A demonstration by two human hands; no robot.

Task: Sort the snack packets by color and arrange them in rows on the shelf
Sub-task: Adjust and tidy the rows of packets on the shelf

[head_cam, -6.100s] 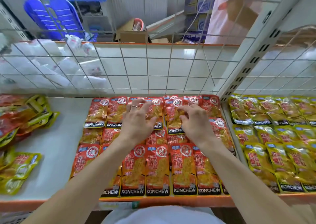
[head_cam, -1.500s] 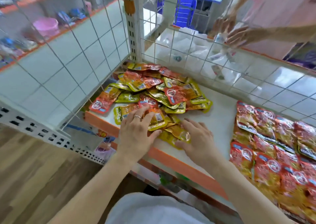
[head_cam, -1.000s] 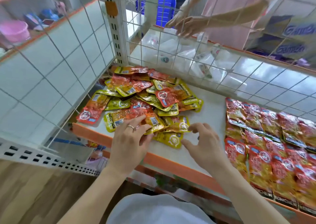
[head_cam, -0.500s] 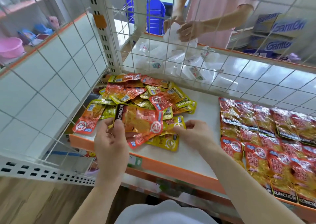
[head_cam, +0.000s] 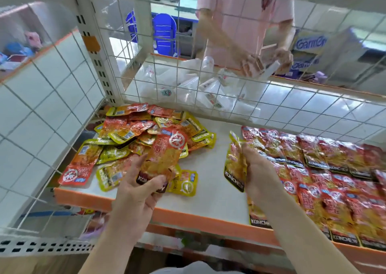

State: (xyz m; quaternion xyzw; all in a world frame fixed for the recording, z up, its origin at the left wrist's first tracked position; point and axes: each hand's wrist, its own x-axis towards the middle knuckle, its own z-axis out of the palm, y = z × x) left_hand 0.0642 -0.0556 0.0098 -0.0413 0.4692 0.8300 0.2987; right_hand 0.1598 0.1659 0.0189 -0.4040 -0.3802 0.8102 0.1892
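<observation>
A mixed heap of red and yellow snack packets point(head_cam: 133, 136) lies at the shelf's left end. My left hand point(head_cam: 135, 188) grips a red packet point(head_cam: 165, 154) upright above the heap's near edge. My right hand point(head_cam: 257, 167) holds a yellow packet point(head_cam: 235, 165), lifted over the bare white shelf point(head_cam: 211, 192). Rows of red packets point(head_cam: 325, 169) lie flat to the right of that hand. A single yellow packet point(head_cam: 186, 183) lies just right of my left hand.
White wire mesh point(head_cam: 62, 98) walls the shelf on the left and at the back. An orange lip point(head_cam: 188, 217) runs along the front edge. Behind the back mesh lie clear plastic bags point(head_cam: 188, 85), and a person in pink point(head_cam: 250, 33) handles something there.
My left hand has turned the red packet upright and kept hold of it. My right hand has lifted a yellow packet off the heap and carried it right, towards the red rows.
</observation>
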